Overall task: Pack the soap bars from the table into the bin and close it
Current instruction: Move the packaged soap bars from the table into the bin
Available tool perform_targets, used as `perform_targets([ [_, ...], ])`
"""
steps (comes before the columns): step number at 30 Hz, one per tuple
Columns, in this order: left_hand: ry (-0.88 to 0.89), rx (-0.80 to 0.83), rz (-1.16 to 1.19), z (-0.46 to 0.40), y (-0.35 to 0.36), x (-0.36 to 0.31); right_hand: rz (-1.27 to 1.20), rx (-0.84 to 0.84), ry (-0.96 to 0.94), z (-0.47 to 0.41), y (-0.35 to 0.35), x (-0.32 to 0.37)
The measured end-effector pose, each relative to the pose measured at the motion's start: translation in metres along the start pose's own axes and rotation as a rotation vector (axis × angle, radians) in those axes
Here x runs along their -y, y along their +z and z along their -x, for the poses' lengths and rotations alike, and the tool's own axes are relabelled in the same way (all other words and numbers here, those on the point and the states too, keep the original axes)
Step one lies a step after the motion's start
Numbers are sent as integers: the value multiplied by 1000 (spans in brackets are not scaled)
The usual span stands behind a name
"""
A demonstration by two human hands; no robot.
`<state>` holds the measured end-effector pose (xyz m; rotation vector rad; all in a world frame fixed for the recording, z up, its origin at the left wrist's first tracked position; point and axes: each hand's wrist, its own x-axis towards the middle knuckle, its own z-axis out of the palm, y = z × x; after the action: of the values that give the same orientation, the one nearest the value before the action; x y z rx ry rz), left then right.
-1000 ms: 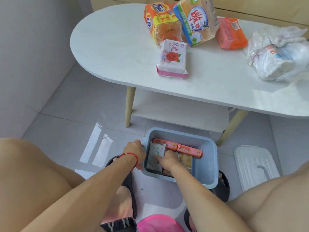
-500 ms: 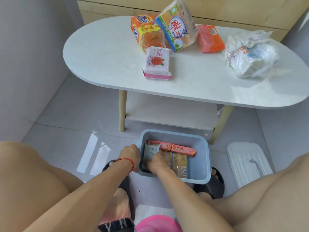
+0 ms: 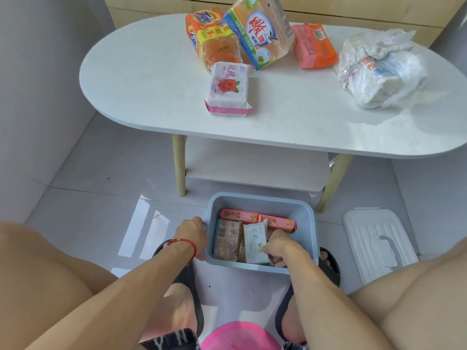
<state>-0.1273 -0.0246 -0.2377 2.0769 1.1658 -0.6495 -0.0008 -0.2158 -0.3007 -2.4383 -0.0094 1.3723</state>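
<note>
A light blue bin (image 3: 304,210) stands on the floor between my feet. Inside lie two orange soap bars (image 3: 255,218) along the far wall, a brown clear-wrapped bar (image 3: 226,239) at left and a white-green soap bar (image 3: 255,240). My left hand (image 3: 193,236) grips the bin's left rim. My right hand (image 3: 281,247) is inside the bin, fingers curled on the white-green bar. On the white table (image 3: 156,92) remain a rose-print soap bar (image 3: 228,88), an orange Tide pack (image 3: 211,34), a blue-and-yellow pack (image 3: 260,29) and an orange bar (image 3: 314,46).
The bin's white lid (image 3: 376,243) lies on the floor to the right. A crumpled plastic bag (image 3: 381,69) sits on the table's right side. A lower shelf (image 3: 252,165) spans between the table legs. A grey wall runs along the left.
My right hand has carried the white-green bar from the bin's left side toward the right. A brown bar now shows at the left. The view tilted upward.
</note>
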Motion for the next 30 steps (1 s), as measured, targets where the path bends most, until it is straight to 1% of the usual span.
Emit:
perform_targets([
  [1,1,-2,0,0,0,0,66,2,-47,1,4,3],
  [3,-4,-14,10,1,0,0,211,-77,-160,-1,18,9],
  [5,-6,-21,8,1,1,0,325,-139,-218,2,28,14],
  [7,-11,-16,-1,0,-1,0,389,-97,-234,3,30,14],
  [10,-13,33,-47,3,-5,-4,519,44,-290,5,15,10],
  [11,-6,43,-106,7,-6,-5,557,66,-297,9,9,10],
  [12,20,28,-198,11,-10,-8,575,52,-303,11,2,14],
  [14,109,-29,-414,23,-21,-19,560,16,-313,19,-12,27],
  [16,209,-79,-484,38,-39,-38,523,7,-363,33,-32,47],
  [19,393,-163,-415,71,-74,-73,478,69,-497,75,-73,84],
  [23,660,-335,-174,125,-132,-100,541,32,-771,154,-133,124],
  [26,783,-497,-30,135,-172,-116,596,-106,-897,198,-177,132],
  [28,812,-605,-51,123,-190,-129,565,-223,-944,206,-205,131],
  [30,783,-695,-142,101,-198,-143,460,-333,-960,198,-229,131],
])
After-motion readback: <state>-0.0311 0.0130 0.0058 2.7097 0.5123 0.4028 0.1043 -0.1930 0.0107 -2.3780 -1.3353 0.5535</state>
